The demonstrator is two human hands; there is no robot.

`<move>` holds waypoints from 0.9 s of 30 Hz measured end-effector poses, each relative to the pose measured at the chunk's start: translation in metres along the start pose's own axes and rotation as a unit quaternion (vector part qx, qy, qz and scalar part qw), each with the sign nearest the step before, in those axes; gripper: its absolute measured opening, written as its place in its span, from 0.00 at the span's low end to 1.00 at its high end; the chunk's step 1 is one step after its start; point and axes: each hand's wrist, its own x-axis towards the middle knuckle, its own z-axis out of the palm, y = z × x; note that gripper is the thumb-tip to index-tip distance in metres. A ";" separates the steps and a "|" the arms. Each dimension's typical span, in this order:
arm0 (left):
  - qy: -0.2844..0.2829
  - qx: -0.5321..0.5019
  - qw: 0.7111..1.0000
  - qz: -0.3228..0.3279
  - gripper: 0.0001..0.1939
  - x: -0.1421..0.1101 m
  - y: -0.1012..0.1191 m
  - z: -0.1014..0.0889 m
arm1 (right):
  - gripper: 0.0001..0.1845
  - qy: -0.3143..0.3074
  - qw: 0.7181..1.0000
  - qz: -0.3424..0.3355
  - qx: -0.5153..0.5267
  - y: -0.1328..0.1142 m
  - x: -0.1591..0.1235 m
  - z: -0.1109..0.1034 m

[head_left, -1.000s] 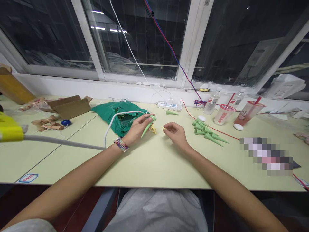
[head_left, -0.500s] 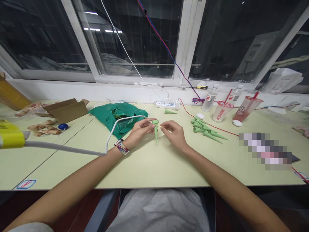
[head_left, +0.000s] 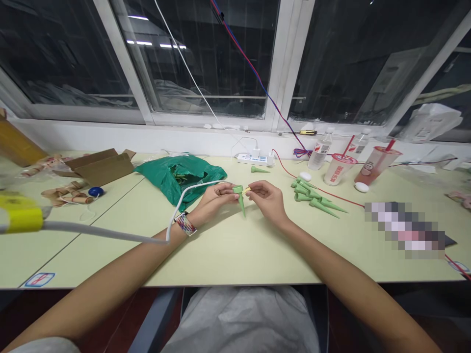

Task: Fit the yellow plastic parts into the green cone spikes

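My left hand (head_left: 215, 196) pinches the top of a green plastic cone spike (head_left: 241, 200), which points down at the pale green table (head_left: 235, 250). My right hand (head_left: 268, 198) pinches a small yellow piece (head_left: 246, 190) against the spike's top. A pile of several more green spikes (head_left: 312, 198) lies to the right of my right hand. One lone green spike (head_left: 259, 169) lies farther back. A band sits on my left wrist (head_left: 184, 223).
An open green plastic bag (head_left: 180, 176) lies left of my hands. A cardboard box (head_left: 99, 166), a blue cap (head_left: 94, 191), a power strip (head_left: 255, 159), a bottle (head_left: 319, 153) and two lidded cups (head_left: 340, 169) stand along the back. A white cable (head_left: 110, 230) crosses my left arm.
My hands came together: the left turned the spike from slanting to point-down, and the right brought the yellow piece up to its top.
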 end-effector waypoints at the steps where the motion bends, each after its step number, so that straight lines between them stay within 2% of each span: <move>1: 0.000 -0.010 1.000 -0.002 0.20 0.000 -0.001 0.001 | 0.12 0.003 1.000 -0.003 -0.004 -0.001 0.000 0.000; 8: 0.014 -0.076 0.997 -0.011 0.22 0.000 -0.006 0.004 | 0.12 0.027 0.999 0.014 -0.011 -0.001 -0.002 0.000; 19: 0.026 -0.066 0.997 -0.005 0.17 -0.002 -0.011 0.012 | 0.12 0.039 0.998 0.057 -0.006 0.007 -0.004 0.000; 27: 0.051 -0.080 0.995 -0.006 0.18 -0.003 -0.009 0.020 | 0.11 0.051 0.998 0.030 -0.020 0.009 -0.008 0.000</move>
